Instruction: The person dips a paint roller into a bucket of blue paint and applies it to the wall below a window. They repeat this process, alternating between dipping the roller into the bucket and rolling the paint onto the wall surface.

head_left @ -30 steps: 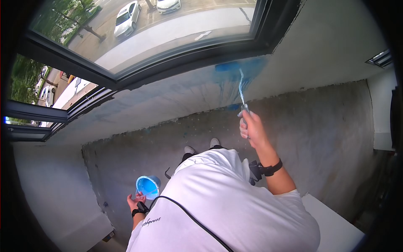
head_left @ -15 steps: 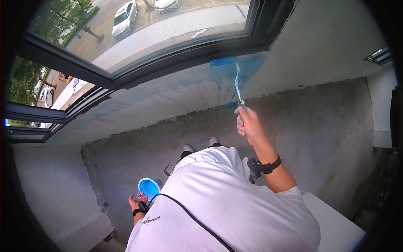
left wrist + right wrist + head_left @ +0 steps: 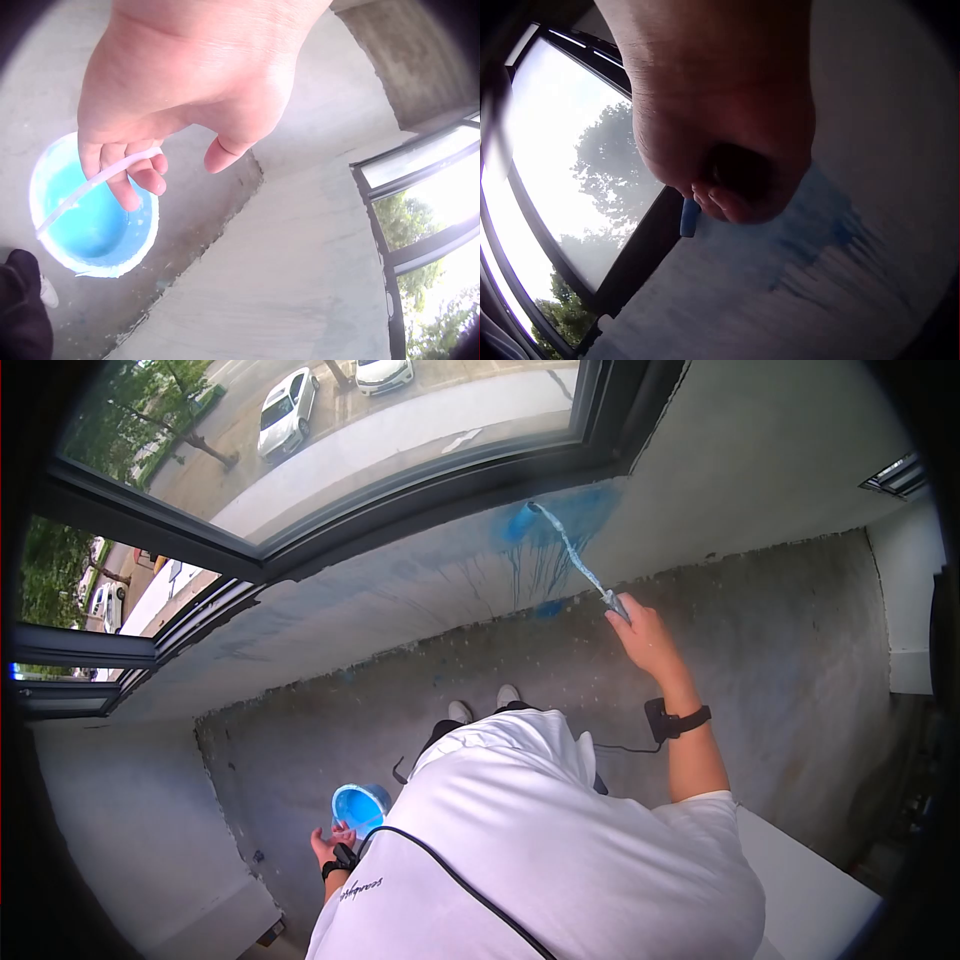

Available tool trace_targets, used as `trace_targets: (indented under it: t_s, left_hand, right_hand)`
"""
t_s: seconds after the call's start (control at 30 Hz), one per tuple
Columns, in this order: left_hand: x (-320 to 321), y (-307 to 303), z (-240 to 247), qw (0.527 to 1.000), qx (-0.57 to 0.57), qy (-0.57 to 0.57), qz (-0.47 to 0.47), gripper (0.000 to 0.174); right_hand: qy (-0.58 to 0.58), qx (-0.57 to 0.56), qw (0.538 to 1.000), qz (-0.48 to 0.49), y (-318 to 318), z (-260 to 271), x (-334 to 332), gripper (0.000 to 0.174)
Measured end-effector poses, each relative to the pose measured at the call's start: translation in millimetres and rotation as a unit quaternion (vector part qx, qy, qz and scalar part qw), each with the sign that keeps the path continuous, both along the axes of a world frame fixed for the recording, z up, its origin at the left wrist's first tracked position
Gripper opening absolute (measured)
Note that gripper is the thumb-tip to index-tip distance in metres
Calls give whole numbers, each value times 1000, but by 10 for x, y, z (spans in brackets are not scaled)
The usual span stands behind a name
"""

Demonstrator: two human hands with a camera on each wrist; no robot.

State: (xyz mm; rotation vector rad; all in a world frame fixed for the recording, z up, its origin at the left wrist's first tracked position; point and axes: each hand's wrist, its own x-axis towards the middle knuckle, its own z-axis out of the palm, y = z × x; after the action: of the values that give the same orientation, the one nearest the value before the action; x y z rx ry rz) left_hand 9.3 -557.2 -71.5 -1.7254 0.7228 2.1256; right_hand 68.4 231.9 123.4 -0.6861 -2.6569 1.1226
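Holding a paint roller (image 3: 575, 555) up high, the right hand (image 3: 648, 640) has its fingers curled tight round the bottom of the stick. The blue end of the paint roller touches the wall (image 3: 400, 595) just under the window (image 3: 350, 440). It sits at the edge of a wet blue patch (image 3: 575, 515), and thin blue drips run down the wall below it. The right wrist view shows the hand from behind, with a bit of the blue end poking out past the fingers.

The left hand (image 3: 335, 843) hangs low by the person's side. Its fingers are bent like a hook round a thin white handle (image 3: 97, 184), and the thumb sticks out loose. A small bucket (image 3: 358, 807) hangs from that handle, right under the hand. The bucket has blue paint inside.

Two shoes (image 3: 485, 705) stand on the grey floor (image 3: 780, 660), close to the wall. Cars (image 3: 285, 410) are parked on the street outside the window.
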Motion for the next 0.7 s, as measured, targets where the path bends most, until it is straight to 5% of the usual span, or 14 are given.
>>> trace_targets:
  t_s: [0.2, 0.7]
  left_hand:
    - [-136, 75, 83, 1000, -25, 7, -13, 37]
    - [-359, 222, -22, 999, -53, -9, -4, 37]
  right_hand:
    - [-102, 204, 974, -3, 402, 257, -141, 24]
    - [-96, 216, 971, 37, 689, 193, -241, 22]
